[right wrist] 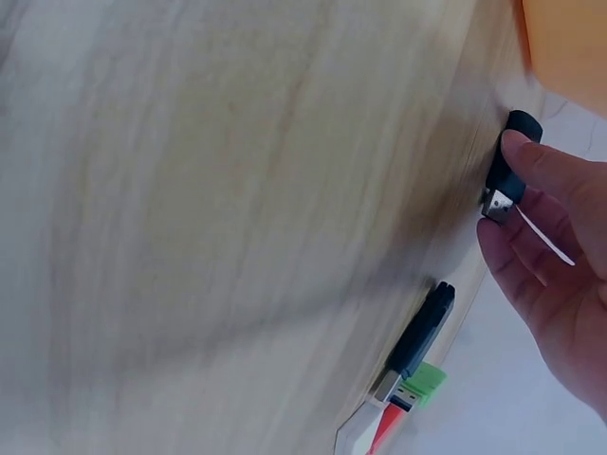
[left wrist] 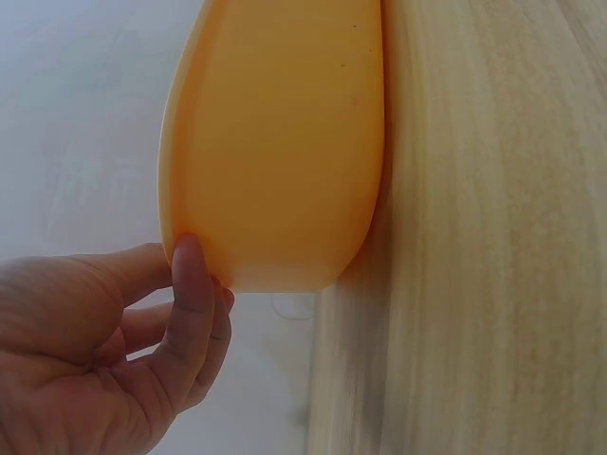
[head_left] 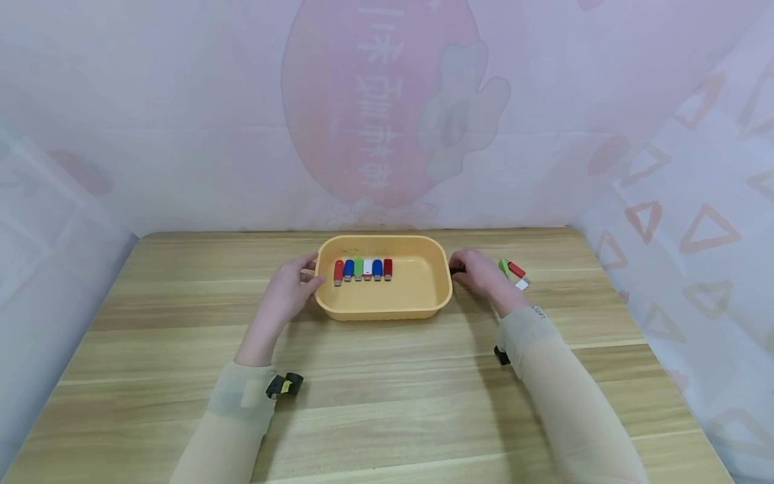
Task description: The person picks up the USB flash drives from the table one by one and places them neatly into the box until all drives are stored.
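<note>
A smooth, matte yellow plastic tray (head_left: 387, 310), rectangular with rounded corners and a shallow wall, sits on the wood-grain table (head_left: 375, 403). Inside the tray, toward its far left side, six small oblong USB sticks (head_left: 363, 269) lie side by side in a row: red, blue, green, white, blue, dark red. The left hand (head_left: 289, 290) rests against the tray's left wall, thumb pressed on the rim, fingers loosely bent. Just beside the tray's right wall, the right hand (head_left: 480, 272) pinches a glossy black USB stick (right wrist: 507, 175) between thumb and fingertips. Further right of the tray lie loose sticks (head_left: 514, 272), green, red and white.
</note>
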